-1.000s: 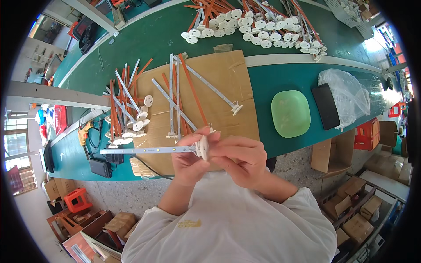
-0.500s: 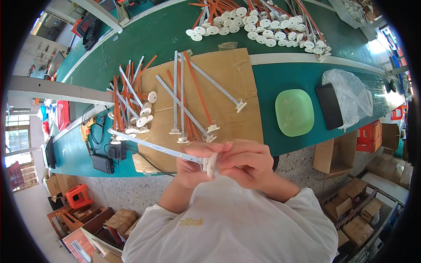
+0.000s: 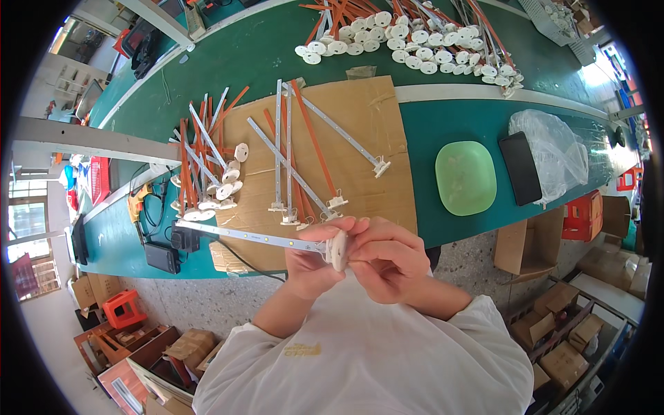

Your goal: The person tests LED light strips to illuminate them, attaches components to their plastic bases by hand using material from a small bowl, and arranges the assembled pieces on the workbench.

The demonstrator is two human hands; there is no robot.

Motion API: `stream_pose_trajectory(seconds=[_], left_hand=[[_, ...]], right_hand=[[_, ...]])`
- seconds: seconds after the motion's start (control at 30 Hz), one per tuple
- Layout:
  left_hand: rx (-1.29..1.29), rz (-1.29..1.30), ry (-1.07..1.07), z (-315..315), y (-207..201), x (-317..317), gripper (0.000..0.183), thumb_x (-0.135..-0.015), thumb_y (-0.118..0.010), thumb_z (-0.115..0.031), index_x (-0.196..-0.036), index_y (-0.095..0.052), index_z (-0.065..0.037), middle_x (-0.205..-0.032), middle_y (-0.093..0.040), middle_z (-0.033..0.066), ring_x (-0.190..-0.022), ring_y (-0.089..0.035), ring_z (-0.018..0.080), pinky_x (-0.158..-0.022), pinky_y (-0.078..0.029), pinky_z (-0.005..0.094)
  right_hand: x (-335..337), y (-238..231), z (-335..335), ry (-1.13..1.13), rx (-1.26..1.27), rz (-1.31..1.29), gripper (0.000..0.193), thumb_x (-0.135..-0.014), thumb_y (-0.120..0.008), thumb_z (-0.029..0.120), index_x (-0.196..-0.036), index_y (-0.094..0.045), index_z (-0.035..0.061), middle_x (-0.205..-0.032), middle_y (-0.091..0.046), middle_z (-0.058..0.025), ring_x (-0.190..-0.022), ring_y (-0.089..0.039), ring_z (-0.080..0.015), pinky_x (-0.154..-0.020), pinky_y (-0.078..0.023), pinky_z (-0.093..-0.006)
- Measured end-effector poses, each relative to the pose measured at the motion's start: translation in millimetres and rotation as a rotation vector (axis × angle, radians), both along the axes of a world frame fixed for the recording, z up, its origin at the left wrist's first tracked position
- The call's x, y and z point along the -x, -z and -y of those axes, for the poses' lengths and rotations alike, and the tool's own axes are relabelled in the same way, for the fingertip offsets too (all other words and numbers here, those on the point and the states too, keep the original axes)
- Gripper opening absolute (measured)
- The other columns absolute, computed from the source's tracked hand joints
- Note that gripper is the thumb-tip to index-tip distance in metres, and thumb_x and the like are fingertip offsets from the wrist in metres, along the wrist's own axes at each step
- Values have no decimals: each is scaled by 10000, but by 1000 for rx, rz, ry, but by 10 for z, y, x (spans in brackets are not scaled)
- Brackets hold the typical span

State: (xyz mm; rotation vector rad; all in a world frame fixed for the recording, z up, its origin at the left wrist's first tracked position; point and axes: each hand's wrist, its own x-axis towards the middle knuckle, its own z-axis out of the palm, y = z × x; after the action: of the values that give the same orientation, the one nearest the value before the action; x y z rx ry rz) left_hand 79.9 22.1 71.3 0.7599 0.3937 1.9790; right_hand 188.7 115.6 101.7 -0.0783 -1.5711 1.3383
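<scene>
In front of my chest, my left hand (image 3: 311, 273) is closed round the end of an LED light strip (image 3: 266, 240), a pale metal bar that reaches out to the left. A round white end cap (image 3: 338, 250) joins that end, tilted so its face turns toward my right hand (image 3: 391, 259). My right thumb and fingers pinch at the cap's right side; whatever small part may lie between them is hidden. Beyond my hands, several similar silver and orange strips (image 3: 287, 155) with white ends lie on a cardboard sheet (image 3: 377, 207).
Left on the green bench (image 3: 97, 252) lie a bundle of capped strips (image 3: 207, 159), a yellow-handled tool (image 3: 138, 203) and a black box (image 3: 162, 256). A green tray (image 3: 465, 178), dark flat panel (image 3: 520, 168) and clear plastic bag (image 3: 557, 155) sit right. Many capped strips (image 3: 415, 45) lie at the back.
The strip has swung a little, its far end dropping toward me. The cap has turned so more of its face shows, and my right fingers have shifted against it.
</scene>
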Motion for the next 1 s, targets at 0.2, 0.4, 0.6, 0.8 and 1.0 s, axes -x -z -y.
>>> stream_pose_trajectory(seconds=[0.2, 0.4, 0.6, 0.8, 1.0], left_hand=[[-11, -57, 2, -26, 13, 13, 583, -776, -773, 6, -1312, -547, -28, -1398, -523, 215, -1315, -492, 380, -1102, -401, 503], [-7, -105, -70, -48, 23, 18, 575, -768, -787, -2, -1295, -556, -18, -1366, -549, 221, -1276, -530, 383, -1083, -424, 497], [32, -211, -87, -28, 51, 60, 603, -766, -836, -107, -1271, -516, -32, -1360, -530, 235, -1270, -529, 397, -1069, -450, 502], [27, -126, -133, -53, -14, 9, 535, -749, -799, 5, -1238, -583, 15, -1285, -592, 262, -1217, -574, 398, -1072, -434, 527], [14, -152, -146, -61, -9, 53, 528, -752, -794, 11, -1235, -582, 19, -1290, -587, 265, -1223, -566, 407, -1073, -432, 531]], right_hand=[[1, 17, 45, 36, 36, -28, 161, -779, -686, -85, -927, -634, -46, -922, -641, -163, -740, -635, -244, -646, -515, -316], [27, -11, 33, 77, 2, -19, 165, -771, -677, -95, -921, -630, -44, -918, -636, -164, -739, -630, -245, -644, -513, -321], [10, -48, 13, 89, -89, 72, 184, -735, -674, -109, -898, -624, -40, -898, -639, -158, -730, -624, -252, -631, -512, -318], [37, -61, 16, 97, -109, 46, 177, -729, -664, -119, -881, -621, -40, -887, -629, -152, -708, -613, -256, -622, -509, -316], [65, -71, 7, 93, -119, 78, 189, -719, -669, -124, -883, -624, -42, -888, -628, -154, -705, -610, -261, -620, -509, -320]])
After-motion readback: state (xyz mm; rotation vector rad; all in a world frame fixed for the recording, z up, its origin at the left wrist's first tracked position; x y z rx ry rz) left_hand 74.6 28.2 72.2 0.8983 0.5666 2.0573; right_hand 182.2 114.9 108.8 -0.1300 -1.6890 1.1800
